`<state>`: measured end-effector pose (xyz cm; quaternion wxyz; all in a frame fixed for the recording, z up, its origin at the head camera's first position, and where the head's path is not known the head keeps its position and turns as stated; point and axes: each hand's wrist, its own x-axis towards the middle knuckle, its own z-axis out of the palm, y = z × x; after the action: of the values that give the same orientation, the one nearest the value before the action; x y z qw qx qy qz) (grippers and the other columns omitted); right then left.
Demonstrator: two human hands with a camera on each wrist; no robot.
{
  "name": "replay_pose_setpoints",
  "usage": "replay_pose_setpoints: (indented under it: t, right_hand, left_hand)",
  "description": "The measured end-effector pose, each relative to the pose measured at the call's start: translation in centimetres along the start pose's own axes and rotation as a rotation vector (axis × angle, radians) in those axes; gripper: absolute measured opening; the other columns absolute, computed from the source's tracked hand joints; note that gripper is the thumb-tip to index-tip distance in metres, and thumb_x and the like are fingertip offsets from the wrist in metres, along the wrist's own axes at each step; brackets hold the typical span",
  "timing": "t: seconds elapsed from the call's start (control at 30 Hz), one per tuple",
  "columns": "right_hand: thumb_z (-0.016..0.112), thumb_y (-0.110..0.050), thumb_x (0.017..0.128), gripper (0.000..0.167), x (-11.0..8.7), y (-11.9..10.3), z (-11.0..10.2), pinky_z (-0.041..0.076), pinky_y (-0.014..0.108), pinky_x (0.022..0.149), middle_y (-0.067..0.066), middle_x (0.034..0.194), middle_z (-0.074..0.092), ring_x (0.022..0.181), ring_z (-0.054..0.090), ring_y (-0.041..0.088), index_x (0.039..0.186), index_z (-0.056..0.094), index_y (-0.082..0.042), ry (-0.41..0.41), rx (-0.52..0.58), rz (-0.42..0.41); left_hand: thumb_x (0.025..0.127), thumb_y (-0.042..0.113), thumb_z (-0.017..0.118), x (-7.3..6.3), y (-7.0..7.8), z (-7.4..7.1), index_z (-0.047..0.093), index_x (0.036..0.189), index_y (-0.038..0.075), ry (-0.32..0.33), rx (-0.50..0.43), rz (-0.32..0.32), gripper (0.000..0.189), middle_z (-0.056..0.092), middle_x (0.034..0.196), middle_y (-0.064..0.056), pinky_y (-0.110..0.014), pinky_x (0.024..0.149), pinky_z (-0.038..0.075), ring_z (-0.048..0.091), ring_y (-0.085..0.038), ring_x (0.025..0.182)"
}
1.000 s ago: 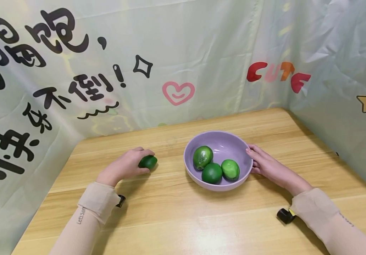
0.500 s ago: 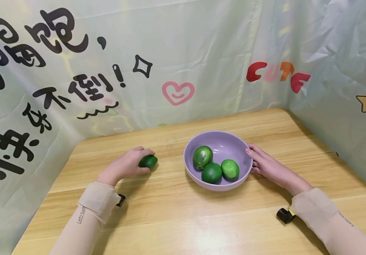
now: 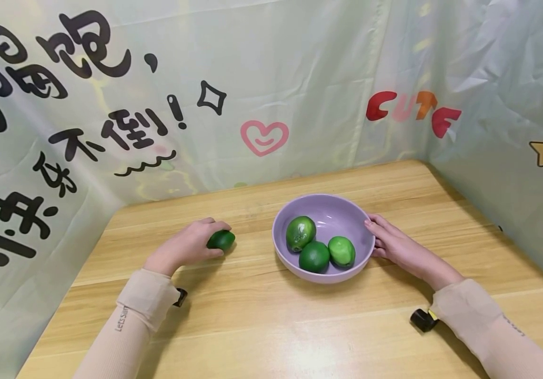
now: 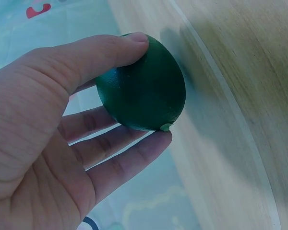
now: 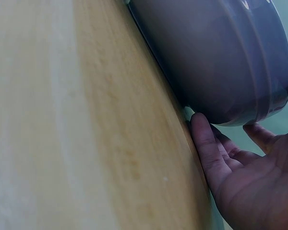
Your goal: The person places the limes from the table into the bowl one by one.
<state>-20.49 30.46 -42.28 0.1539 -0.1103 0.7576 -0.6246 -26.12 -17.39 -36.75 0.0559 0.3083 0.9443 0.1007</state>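
Observation:
My left hand grips a dark green lime between the thumb and fingers, low over the table at left. A small pale stem nub shows at one end of it in the left wrist view. Whether it touches the wood I cannot tell. A purple bowl stands right of the middle, holding a mottled green fruit, a dark green lime and a lighter green lime. On the bowl's right side my right hand holds it, thumb at the rim and fingers against the outer wall.
The wooden table runs back to a printed cloth hung behind and along both sides. Bare wood lies between the left hand and the bowl. A black wrist camera hangs below the right cuff.
The left hand and its lime have shifted very slightly to the right. The bowl, its contents and the right hand look unmoved.

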Motion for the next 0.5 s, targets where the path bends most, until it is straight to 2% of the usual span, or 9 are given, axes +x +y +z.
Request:
replay_pose_setpoints:
  t: [0.3,0.5]
  right_hand:
    - [0.031,-0.043,0.118,0.07,0.1,0.07,-0.03,0.056,0.021,0.101,0.038,0.166,0.026,0.148,0.046,0.047,0.168,0.013,0.002,-0.006,0.001,-0.001]
    - [0.032,-0.043,0.118,0.07,0.09,0.06,-0.01,0.056,0.021,0.101,0.039,0.166,0.027,0.141,0.056,0.03,0.168,0.013,0.002,-0.005,0.008,-0.004]
  left_hand:
    - [0.09,0.015,0.088,0.02,-0.12,0.04,0.067,0.139,0.007,0.001,-0.009,0.008,0.054,0.069,0.123,-0.016,-0.045,0.09,0.059,0.067,-0.026,0.102]
    - [0.091,0.015,0.086,-0.03,0.0,-0.11,0.067,0.14,0.007,-0.001,-0.01,-0.003,0.053,0.069,0.124,-0.017,-0.045,0.09,0.059,0.067,-0.026,0.103]
